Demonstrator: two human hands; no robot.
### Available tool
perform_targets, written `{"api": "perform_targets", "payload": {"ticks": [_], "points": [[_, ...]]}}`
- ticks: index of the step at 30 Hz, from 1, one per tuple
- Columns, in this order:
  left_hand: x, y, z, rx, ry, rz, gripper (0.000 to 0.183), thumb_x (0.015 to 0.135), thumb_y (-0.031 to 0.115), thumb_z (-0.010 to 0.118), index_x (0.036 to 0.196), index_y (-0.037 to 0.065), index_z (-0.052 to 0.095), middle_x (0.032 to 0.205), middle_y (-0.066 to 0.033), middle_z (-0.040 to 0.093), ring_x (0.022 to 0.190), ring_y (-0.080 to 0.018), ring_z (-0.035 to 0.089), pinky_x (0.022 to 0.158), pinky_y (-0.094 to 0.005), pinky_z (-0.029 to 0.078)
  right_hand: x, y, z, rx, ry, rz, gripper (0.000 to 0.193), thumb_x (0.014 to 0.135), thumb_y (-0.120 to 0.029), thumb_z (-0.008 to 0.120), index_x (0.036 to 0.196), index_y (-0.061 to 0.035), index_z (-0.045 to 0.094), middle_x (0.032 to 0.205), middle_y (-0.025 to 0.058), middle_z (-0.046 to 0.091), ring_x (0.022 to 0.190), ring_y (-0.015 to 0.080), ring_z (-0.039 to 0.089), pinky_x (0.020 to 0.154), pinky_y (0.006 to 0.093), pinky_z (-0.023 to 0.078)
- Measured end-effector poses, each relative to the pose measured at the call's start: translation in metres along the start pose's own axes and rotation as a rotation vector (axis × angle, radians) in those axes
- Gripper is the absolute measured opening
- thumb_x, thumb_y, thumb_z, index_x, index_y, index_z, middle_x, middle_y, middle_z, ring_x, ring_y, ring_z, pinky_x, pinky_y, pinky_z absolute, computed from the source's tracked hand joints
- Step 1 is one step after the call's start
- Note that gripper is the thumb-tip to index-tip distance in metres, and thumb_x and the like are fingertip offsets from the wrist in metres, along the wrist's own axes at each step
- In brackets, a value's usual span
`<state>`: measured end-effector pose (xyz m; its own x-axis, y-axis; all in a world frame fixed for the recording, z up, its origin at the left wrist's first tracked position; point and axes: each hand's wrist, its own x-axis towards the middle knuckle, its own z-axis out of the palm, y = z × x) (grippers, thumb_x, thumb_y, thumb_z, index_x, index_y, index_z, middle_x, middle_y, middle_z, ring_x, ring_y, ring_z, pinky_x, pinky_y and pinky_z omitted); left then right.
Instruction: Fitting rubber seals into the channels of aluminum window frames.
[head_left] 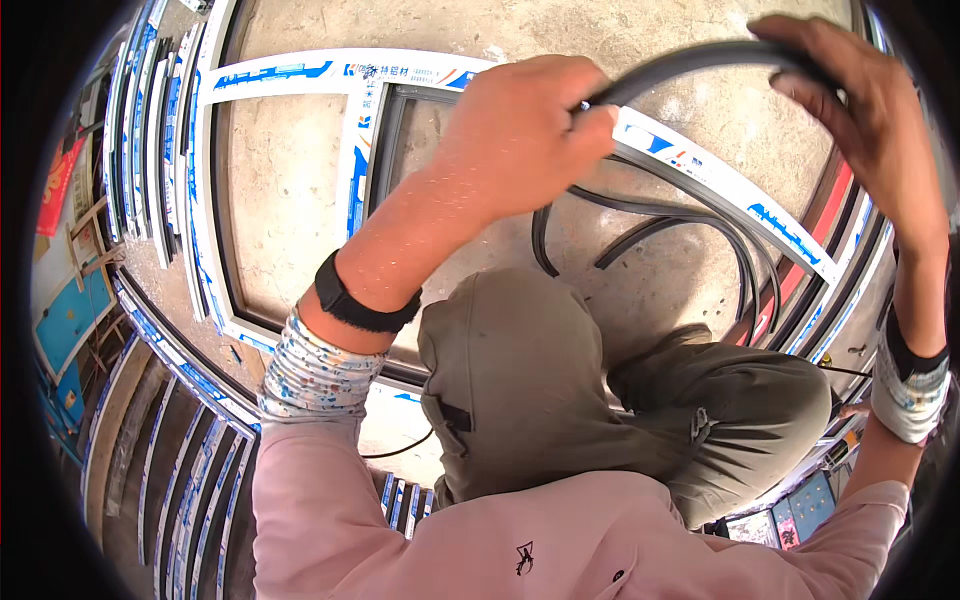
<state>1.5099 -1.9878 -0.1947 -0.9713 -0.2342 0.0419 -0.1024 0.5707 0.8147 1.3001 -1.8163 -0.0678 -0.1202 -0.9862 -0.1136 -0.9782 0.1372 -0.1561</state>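
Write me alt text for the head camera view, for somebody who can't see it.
A left hand and right hand hold a black strip bent in an arc over a white-and-blue frame, with floor showing through it. Other black lengths curve ahead of the person's knees, and long bars lie at the left.

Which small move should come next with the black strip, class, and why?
I'd suggest easing the right hand away from the left hand: the black strip spans both hands in an arch rather than a straight line, so light tension could probably flatten that bend.
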Motion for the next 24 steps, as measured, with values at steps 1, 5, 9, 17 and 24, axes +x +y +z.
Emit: {"api": "perform_targets", "payload": {"ticks": [1,5,9,17,24], "points": [[-0.013,-0.023,-0.013,-0.113,0.056,-0.083,0.022,0.089,0.022,0.063,0.093,0.001,0.068,0.072,-0.0044,0.061,0.064,-0.0143,0.055,0.060,-0.0284,0.044,0.033,-0.020,-0.001,0.288,0.087,0.134,0.034,0.091,-0.021,0.067,0.120,-0.0048,0.061,0.093,0.0085,0.065,0.085,0.0222,0.063,0.077,0.0315,0.050],[-0.044,-0.059,-0.034,-0.370,0.278,-0.409,0.025,0.092,0.021,0.059,0.097,-0.002,0.069,0.071,-0.0040,0.062,0.064,-0.0111,0.057,0.060,-0.0270,0.044,0.110,-0.054,0.029,1.024,0.325,0.144,0.058,0.085,-0.024,0.075,0.132,0.0015,0.051,0.088,0.0047,0.064,0.080,0.0135,0.061,0.074,0.0255,0.050],[-0.067,-0.087,-0.039,-0.847,0.755,-0.406,0.024,0.095,0.018,0.055,0.101,-0.003,0.062,0.076,-0.0096,0.066,0.065,-0.0128,0.061,0.057,-0.0239,0.045,0.152,-0.116,0.132,0.874,-0.272,-0.050,0.066,0.081,-0.023,0.077,0.138,-0.0045,0.050,0.128,0.0223,0.061,0.118,0.0279,0.060,0.100,0.0352,0.046],[-0.261,-0.118,0.015,-1.066,1.054,-0.764,0.030,0.094,0.020,0.056,0.113,-0.002,0.062,0.090,-0.0140,0.069,0.075,-0.0202,0.066,0.065,-0.0291,0.051,0.154,-0.112,0.229,0.901,-0.727,-0.022,0.026,0.091,-0.009,0.062,0.116,-0.0032,0.060,0.092,0.0123,0.067,0.081,0.0204,0.064,0.075,0.0335,0.052],[-0.271,-0.066,0.072,-0.709,0.782,-1.033,0.026,0.092,0.014,0.064,0.112,-0.003,0.064,0.093,-0.0128,0.069,0.086,-0.0175,0.067,0.072,-0.0282,0.051,0.170,-0.196,0.237,0.199,-0.663,-0.556,0.020,0.088,-0.014,0.064,0.107,-0.0081,0.068,0.089,0.0123,0.070,0.087,0.0296,0.068,0.077,0.0410,0.052]]}}
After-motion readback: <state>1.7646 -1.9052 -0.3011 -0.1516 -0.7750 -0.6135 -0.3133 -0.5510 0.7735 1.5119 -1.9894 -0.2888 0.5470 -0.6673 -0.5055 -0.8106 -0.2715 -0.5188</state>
